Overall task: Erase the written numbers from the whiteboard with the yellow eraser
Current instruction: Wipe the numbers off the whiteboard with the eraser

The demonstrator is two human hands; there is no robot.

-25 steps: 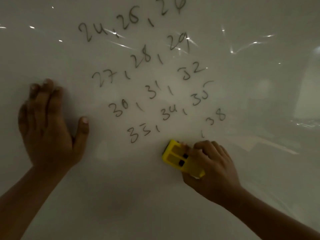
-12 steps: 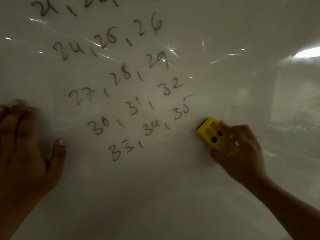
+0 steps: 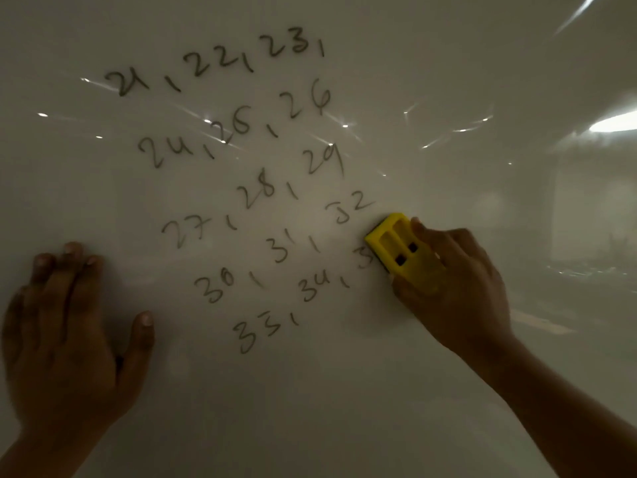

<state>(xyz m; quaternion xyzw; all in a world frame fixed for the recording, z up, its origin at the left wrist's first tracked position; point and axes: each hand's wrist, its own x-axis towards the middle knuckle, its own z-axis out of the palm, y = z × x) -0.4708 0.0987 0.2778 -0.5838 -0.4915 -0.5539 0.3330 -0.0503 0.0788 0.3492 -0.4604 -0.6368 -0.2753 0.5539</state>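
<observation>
The whiteboard [image 3: 413,81] fills the view. Handwritten numbers [image 3: 241,188] from 21 down to 35 slant across its middle in several rows. My right hand [image 3: 455,288] grips the yellow eraser [image 3: 396,244] and presses it flat on the board, just right of the 32 and over the second digit of the 35. My left hand [image 3: 69,339] rests flat on the board at lower left, fingers together, thumb out, holding nothing. It lies left of the 30 and 33.
Light reflections [image 3: 613,122] streak the glossy board at the right and across the upper rows. The board below the 33 and to the right of the eraser bears no writing.
The eraser went from below the 38 up and right, and the 38 is gone. It now covers part of the 35. The view has tilted up, showing the 21, 22, 23 row.
</observation>
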